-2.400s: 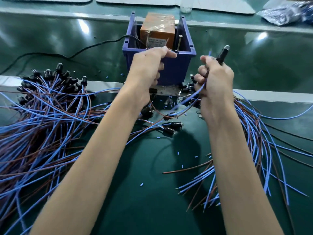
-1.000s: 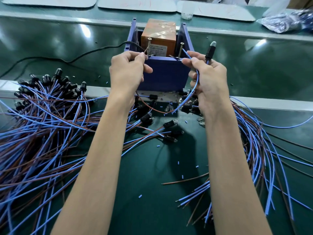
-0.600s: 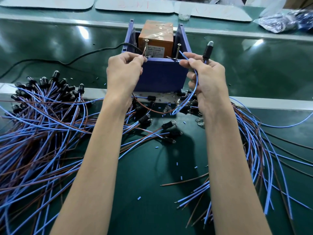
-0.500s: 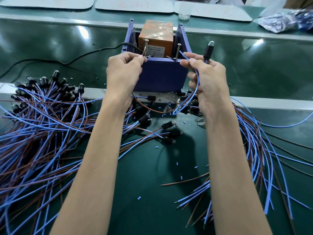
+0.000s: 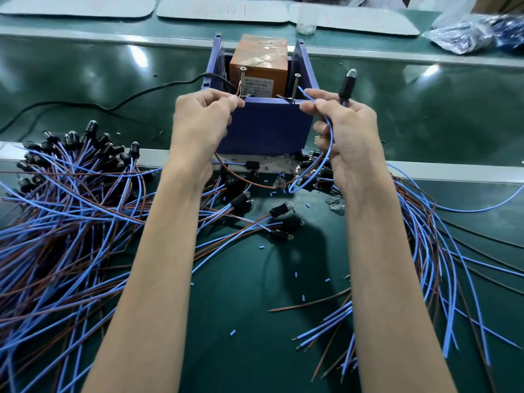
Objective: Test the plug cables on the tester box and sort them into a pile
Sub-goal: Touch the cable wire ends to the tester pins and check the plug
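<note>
tabletop point(image 5: 241, 307): green, covered at the left and right of the frame by loose cables, with cut blue scraps between them.
left pile point(image 5: 71, 217): the larger heap of blue and brown cables, at the left of the frame, its black plugs gathered at upper left.
right pile point(image 5: 431, 251): a smaller fan of cables at the right edge, partly hidden by the right forearm.
box point(image 5: 263, 126): blue, at upper centre, with an orange block inside; two upright screws are seen at its near rim.
left grip point(image 5: 198, 117): narrow, pinched on the brown wire point(image 5: 241, 180) at the box's left corner.
right grip point(image 5: 351, 137): pinched on the blue wire point(image 5: 330, 143) between thumb and forefinger, with the plug point(image 5: 347, 86) also held, standing upright above the knuckles.
left screw point(image 5: 242, 78): the brown end is held at its foot; contact is judged likely but cannot be told for certain.
right screw point(image 5: 296, 86): just to the left of the blue tip, apart from it by a small gap.
blue tip: its axis is pointed to the upper left of the frame, towards the right screw.
coming move: a short shift of the right grip to the left is judged to be all that is needed to close the circuit.
risk: a slip of the tip past the screw.
</note>
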`<control>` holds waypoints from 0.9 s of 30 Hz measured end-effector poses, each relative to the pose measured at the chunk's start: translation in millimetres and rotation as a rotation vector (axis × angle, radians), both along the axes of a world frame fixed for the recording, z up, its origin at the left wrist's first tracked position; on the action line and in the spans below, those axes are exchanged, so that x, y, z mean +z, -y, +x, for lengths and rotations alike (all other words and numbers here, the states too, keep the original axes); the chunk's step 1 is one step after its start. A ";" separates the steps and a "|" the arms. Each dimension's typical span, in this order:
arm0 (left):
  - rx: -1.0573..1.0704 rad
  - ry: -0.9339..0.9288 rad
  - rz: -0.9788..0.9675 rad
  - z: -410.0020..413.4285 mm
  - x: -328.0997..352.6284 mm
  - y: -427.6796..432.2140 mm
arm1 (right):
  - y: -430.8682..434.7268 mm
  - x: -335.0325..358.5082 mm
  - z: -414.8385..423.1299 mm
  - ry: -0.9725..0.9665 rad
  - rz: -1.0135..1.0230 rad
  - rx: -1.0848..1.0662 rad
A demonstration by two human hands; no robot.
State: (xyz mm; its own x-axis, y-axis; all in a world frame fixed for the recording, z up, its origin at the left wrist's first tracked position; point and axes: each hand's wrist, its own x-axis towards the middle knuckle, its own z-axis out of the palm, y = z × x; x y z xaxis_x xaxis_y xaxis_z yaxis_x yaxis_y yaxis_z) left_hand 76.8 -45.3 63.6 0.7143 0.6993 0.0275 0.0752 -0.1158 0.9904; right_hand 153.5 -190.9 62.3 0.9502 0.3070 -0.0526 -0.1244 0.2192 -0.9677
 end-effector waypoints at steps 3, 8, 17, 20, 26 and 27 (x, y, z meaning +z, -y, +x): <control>-0.003 0.000 0.002 -0.4 0.1 -0.8 | 0.2 0.0 0.0 -0.002 0.003 0.001; -0.007 -0.001 0.012 -0.8 0.2 -1.1 | 0.5 -0.1 -0.1 0.001 -0.007 0.000; -0.004 -0.019 0.007 1.8 -1.5 -2.2 | -0.8 -0.7 0.3 0.002 0.010 -0.005; -0.005 -0.018 0.005 2.3 -2.0 -2.8 | -1.0 -1.4 1.4 0.005 0.009 -0.006; -0.010 -0.018 0.015 1.5 -2.5 -3.0 | -0.7 -2.7 2.4 0.004 0.009 -0.002; -0.011 -0.019 0.015 1.5 -2.6 -3.0 | -0.5 -2.6 2.3 0.005 0.008 -0.002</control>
State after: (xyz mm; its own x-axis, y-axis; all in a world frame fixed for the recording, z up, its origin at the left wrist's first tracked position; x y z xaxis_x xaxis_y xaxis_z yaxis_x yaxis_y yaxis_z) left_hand 78.3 -42.2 61.1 0.7223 0.6911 0.0243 0.0927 -0.1315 0.9870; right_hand 155.8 -190.4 59.7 0.9511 0.3056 -0.0453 -0.1190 0.2271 -0.9666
